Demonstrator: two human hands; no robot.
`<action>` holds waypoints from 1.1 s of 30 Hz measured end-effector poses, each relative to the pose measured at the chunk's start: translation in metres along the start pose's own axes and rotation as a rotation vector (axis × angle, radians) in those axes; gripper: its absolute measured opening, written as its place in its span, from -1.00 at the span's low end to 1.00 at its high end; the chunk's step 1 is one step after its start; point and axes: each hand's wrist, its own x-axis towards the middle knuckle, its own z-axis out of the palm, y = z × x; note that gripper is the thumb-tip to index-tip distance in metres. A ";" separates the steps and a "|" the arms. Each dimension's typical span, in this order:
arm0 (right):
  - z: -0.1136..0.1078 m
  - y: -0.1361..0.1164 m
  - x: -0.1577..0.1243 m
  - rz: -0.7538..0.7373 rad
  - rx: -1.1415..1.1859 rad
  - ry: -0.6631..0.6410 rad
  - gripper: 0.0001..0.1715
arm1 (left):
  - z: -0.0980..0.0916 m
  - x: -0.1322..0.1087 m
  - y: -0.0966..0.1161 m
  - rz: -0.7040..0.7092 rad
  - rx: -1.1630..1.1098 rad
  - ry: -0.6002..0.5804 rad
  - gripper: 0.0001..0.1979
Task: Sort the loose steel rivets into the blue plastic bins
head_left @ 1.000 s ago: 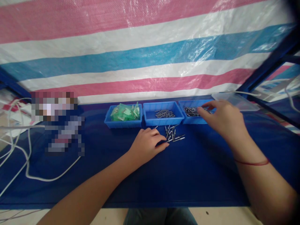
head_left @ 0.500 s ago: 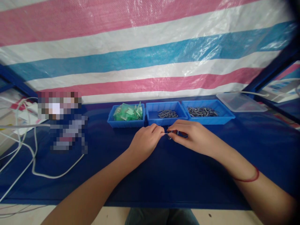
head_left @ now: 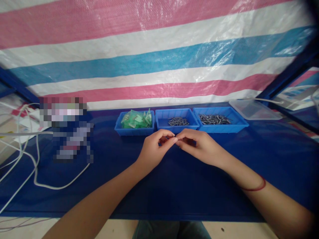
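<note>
Above the blue tabletop, my left hand (head_left: 152, 148) and my right hand (head_left: 203, 147) meet fingertip to fingertip. Both are closed in a pinch. A small thin metal piece, like a screw, sits between the fingertips and is almost wholly hidden by them. Just behind the hands stands the middle blue bin (head_left: 161, 124), with a small pile of screws (head_left: 178, 121) in it. Beside it on the right, another blue bin (head_left: 239, 121) holds a fuller heap of dark metal screws (head_left: 214, 119).
A blue bin (head_left: 134, 132) with green plastic packets (head_left: 137, 119) stands on the left. A clear plastic lid (head_left: 255, 110) lies at the back right. White cables (head_left: 37, 162) run along the left, near a blurred-out patch. A striped sheet (head_left: 159, 56) hangs behind.
My hands have come together, closing the small gap where a thin metal piece showed. The left thumb now reaches my right fingertips. Loose metal pieces seen behind my right fingers are now hidden.
</note>
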 end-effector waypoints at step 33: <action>-0.002 0.001 -0.002 0.069 0.120 0.183 -0.86 | -0.001 0.003 -0.009 0.116 0.141 -0.161 -0.84</action>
